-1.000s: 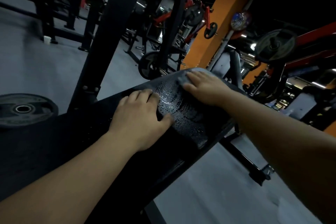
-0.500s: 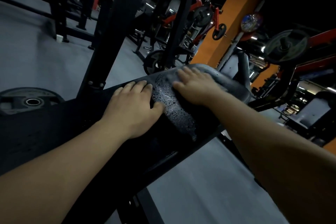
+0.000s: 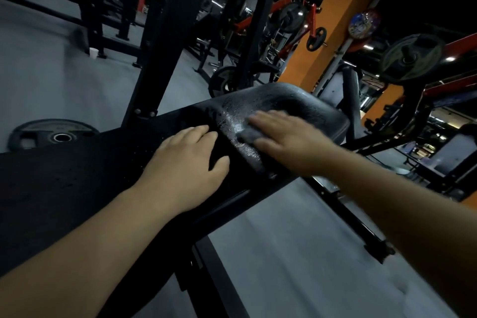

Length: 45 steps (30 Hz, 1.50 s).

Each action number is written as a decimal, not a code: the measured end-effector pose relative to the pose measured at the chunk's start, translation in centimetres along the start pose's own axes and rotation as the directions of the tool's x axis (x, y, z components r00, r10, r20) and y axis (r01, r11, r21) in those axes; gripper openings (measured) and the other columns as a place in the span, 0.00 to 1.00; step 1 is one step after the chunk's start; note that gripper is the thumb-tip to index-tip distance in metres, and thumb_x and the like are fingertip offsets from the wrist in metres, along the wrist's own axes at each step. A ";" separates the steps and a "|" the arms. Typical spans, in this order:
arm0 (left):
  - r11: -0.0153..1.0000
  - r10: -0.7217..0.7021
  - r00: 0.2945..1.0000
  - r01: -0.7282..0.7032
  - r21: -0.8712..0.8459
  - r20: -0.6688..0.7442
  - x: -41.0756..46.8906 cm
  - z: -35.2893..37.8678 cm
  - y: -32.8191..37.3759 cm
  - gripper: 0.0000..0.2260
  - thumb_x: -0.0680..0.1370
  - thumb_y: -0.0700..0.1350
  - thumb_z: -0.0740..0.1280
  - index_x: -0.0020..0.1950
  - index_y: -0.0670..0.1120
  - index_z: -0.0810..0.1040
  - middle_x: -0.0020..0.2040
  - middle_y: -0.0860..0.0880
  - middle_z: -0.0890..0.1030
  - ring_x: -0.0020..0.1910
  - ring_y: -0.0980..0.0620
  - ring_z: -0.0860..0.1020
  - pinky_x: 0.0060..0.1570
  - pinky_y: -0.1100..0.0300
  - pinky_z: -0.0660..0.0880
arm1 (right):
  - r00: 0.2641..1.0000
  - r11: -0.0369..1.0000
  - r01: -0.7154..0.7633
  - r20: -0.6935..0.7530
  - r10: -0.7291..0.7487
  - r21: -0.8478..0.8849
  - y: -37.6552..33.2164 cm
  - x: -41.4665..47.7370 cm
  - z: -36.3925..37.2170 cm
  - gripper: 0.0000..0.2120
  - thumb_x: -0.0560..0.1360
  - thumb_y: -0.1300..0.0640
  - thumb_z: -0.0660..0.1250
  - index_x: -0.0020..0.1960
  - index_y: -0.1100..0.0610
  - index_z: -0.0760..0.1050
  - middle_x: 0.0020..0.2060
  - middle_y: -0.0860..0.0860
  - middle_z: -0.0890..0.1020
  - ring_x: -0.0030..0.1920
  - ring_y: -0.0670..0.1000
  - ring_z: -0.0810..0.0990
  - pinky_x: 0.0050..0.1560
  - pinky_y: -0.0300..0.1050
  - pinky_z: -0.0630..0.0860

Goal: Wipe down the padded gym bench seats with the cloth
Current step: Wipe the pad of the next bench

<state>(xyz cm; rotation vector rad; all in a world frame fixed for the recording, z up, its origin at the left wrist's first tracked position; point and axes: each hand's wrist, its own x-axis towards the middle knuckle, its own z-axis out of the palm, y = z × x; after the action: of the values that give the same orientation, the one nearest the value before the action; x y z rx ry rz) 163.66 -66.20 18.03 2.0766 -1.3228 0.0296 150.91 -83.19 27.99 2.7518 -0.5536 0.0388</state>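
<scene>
Head view: right hand (image 3: 286,139), fingers flat, presses the grey cloth (image 3: 247,134) onto the wet bench pad (image 3: 296,100) near its rounded far edge; left hand (image 3: 185,165) rests flat beside it; floor (image 3: 284,240) flanks both sides.

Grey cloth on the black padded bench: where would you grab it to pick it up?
Likely pinch the edge of the grey cloth that shows beyond the right hand, coming from above: it lies flat on the black padded bench.
</scene>
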 end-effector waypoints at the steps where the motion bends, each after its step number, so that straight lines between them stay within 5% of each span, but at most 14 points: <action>1: 1.000 0.001 1.000 -0.001 -0.002 -0.014 -0.4 0.1 0.1 0.28 0.82 0.60 0.53 0.80 0.51 0.58 0.81 0.52 0.55 0.79 0.53 0.51 0.77 0.54 0.49 | 0.996 0.996 -0.085 -0.030 0.086 0.017 1.6 0.7 -0.4 0.28 0.83 0.40 0.53 0.81 0.44 0.53 0.79 0.47 0.60 0.78 0.51 0.58 0.75 0.51 0.56; 4: 1.000 -0.011 0.999 0.010 -0.012 -0.043 -0.9 0.5 0.1 0.28 0.82 0.60 0.53 0.80 0.51 0.58 0.81 0.51 0.56 0.79 0.52 0.51 0.77 0.52 0.48 | 0.965 0.964 -0.260 -0.046 0.258 -0.053 1.6 4.2 -0.5 0.25 0.83 0.44 0.52 0.80 0.45 0.56 0.80 0.50 0.58 0.79 0.53 0.56 0.75 0.55 0.55; 8: 1.000 -0.016 1.000 0.016 -0.002 0.000 -0.2 0.2 -0.4 0.28 0.81 0.61 0.53 0.78 0.49 0.60 0.80 0.50 0.57 0.79 0.49 0.53 0.77 0.48 0.52 | 0.994 0.995 -0.101 -0.051 0.100 -0.021 -3.6 2.0 0.9 0.22 0.83 0.45 0.54 0.77 0.40 0.62 0.81 0.45 0.49 0.80 0.49 0.43 0.78 0.53 0.45; 11: 1.000 -0.015 1.000 0.015 -0.002 0.022 0.2 -0.2 -0.6 0.29 0.80 0.61 0.54 0.76 0.48 0.63 0.79 0.49 0.60 0.78 0.47 0.56 0.76 0.47 0.56 | 0.994 0.996 -0.090 -0.058 0.091 0.016 -1.9 -1.0 -0.1 0.22 0.84 0.43 0.55 0.77 0.42 0.64 0.79 0.47 0.58 0.78 0.49 0.52 0.76 0.47 0.49; 15: 1.000 -0.022 1.000 0.022 0.005 0.008 0.0 0.4 -0.3 0.29 0.79 0.62 0.53 0.76 0.47 0.64 0.79 0.48 0.60 0.78 0.47 0.56 0.76 0.46 0.56 | 0.941 0.941 -0.337 -0.019 0.337 -0.039 1.8 4.0 -1.1 0.25 0.85 0.43 0.51 0.79 0.51 0.61 0.79 0.50 0.61 0.78 0.51 0.58 0.75 0.48 0.54; 18: 1.000 -0.019 1.000 0.018 -0.012 -0.012 0.2 0.4 -0.2 0.30 0.79 0.63 0.53 0.76 0.48 0.63 0.79 0.49 0.60 0.79 0.48 0.55 0.76 0.46 0.55 | 0.978 0.975 -0.209 -0.027 0.207 -0.077 -2.4 4.6 0.2 0.25 0.85 0.43 0.49 0.79 0.51 0.59 0.79 0.51 0.59 0.78 0.52 0.56 0.75 0.51 0.53; 21: 0.999 -0.002 0.999 0.001 -0.033 -0.033 0.4 0.5 -0.7 0.29 0.79 0.60 0.53 0.76 0.48 0.63 0.79 0.49 0.60 0.79 0.49 0.55 0.77 0.46 0.54 | 1.000 0.999 -0.019 -0.024 0.018 -0.049 -3.9 -0.6 0.8 0.25 0.85 0.43 0.49 0.81 0.45 0.53 0.81 0.43 0.52 0.79 0.44 0.46 0.75 0.39 0.41; 23: 0.999 0.007 0.999 -0.008 -0.038 -0.041 0.5 0.7 -1.0 0.28 0.79 0.59 0.52 0.77 0.49 0.62 0.80 0.49 0.59 0.79 0.48 0.54 0.77 0.46 0.52 | 0.997 0.996 -0.083 0.007 0.083 -0.038 -1.0 -0.7 -0.1 0.26 0.84 0.43 0.50 0.81 0.45 0.53 0.81 0.43 0.52 0.78 0.42 0.45 0.71 0.33 0.37; 26: 1.000 0.005 0.999 -0.007 -0.028 -0.046 0.3 0.9 -1.1 0.28 0.80 0.59 0.52 0.78 0.50 0.60 0.81 0.49 0.57 0.79 0.48 0.53 0.77 0.46 0.51 | 0.958 0.956 -0.284 0.030 0.287 -0.067 0.6 3.9 -0.1 0.26 0.85 0.42 0.48 0.81 0.46 0.53 0.81 0.48 0.51 0.81 0.50 0.48 0.77 0.46 0.45; 32: 1.000 -0.004 0.999 0.004 -0.016 -0.051 0.6 1.0 -1.4 0.28 0.80 0.59 0.52 0.78 0.49 0.60 0.80 0.48 0.57 0.79 0.47 0.53 0.77 0.45 0.51 | 0.998 1.000 -0.011 0.060 0.011 0.000 -2.9 1.2 0.4 0.25 0.85 0.44 0.51 0.80 0.41 0.52 0.78 0.38 0.49 0.78 0.41 0.44 0.73 0.40 0.42; 37: 1.000 -0.022 0.997 0.022 -0.008 -0.068 0.5 1.3 -1.0 0.29 0.78 0.60 0.49 0.77 0.49 0.61 0.80 0.49 0.58 0.79 0.48 0.54 0.77 0.46 0.51 | 0.946 0.943 -0.321 0.015 0.323 -0.091 2.1 6.8 -0.8 0.25 0.85 0.45 0.49 0.81 0.50 0.55 0.81 0.51 0.54 0.80 0.52 0.51 0.78 0.50 0.47; 39: 0.999 -0.032 0.998 0.032 -0.010 -0.062 0.3 1.0 -0.8 0.32 0.76 0.61 0.47 0.77 0.49 0.61 0.80 0.50 0.58 0.79 0.48 0.54 0.77 0.47 0.52 | 0.974 0.970 -0.224 0.012 0.226 -0.092 -0.5 8.5 0.4 0.25 0.85 0.45 0.48 0.80 0.48 0.55 0.81 0.50 0.55 0.80 0.53 0.52 0.78 0.53 0.49; 42: 0.999 -0.038 0.998 0.038 -0.009 -0.058 0.4 0.8 -1.0 0.32 0.77 0.62 0.48 0.78 0.48 0.60 0.80 0.49 0.57 0.79 0.49 0.53 0.77 0.48 0.52 | 0.995 0.999 0.013 0.097 -0.009 -0.038 -2.5 5.2 0.9 0.25 0.85 0.44 0.50 0.81 0.42 0.52 0.80 0.42 0.50 0.80 0.46 0.44 0.76 0.45 0.43; 45: 0.998 -0.058 0.996 0.058 -0.003 -0.064 0.5 0.7 -0.9 0.35 0.74 0.64 0.48 0.77 0.48 0.61 0.80 0.49 0.58 0.79 0.49 0.54 0.77 0.49 0.52 | 0.992 0.996 -0.084 0.088 0.086 -0.028 1.9 4.5 -0.8 0.25 0.85 0.45 0.51 0.81 0.45 0.53 0.81 0.46 0.52 0.79 0.45 0.47 0.73 0.41 0.43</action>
<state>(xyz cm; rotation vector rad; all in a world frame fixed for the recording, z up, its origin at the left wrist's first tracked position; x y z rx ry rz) 164.41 -66.75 17.26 2.0945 -1.2232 0.0690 154.44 -86.24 29.72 2.7156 -0.6906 -0.0710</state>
